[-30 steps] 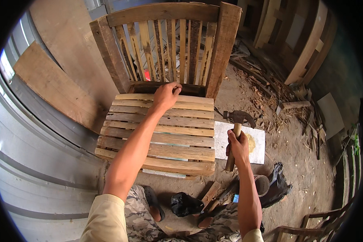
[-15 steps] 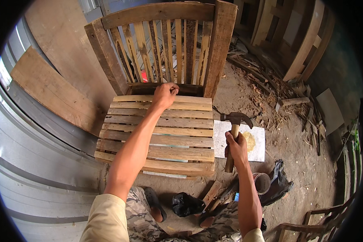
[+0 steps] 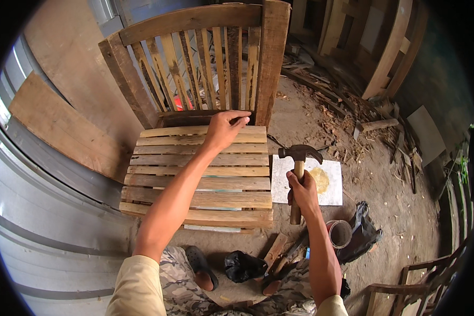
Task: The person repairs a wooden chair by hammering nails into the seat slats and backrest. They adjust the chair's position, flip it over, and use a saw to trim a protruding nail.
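My right hand (image 3: 303, 190) grips the wooden handle of a claw hammer (image 3: 299, 163), its dark head held upward just right of the chair seat. Over the back of the slatted wooden seat (image 3: 210, 184) is my left hand (image 3: 227, 128). Its visible fingers stretch to the right with a gap between them, and I see nothing in them; the palm side is hidden. Behind it rises the chair's backrest (image 3: 243, 68), with upright slats between two thick posts. Slats of light and darker wood run across the seat.
A white sheet (image 3: 329, 197) with a yellowish patch lies right of the chair. Near my feet are a black plastic bag (image 3: 243, 266), a round tin (image 3: 339, 234) and wood pieces (image 3: 275, 249). Wood scraps (image 3: 347, 113) litter the floor at right. Metal sheeting (image 3: 47, 221) stands left.
My left hand has shifted right along the back of the seat, and its curled fingers have straightened. The hammer stays raised in my right hand. The whole view has moved slightly.
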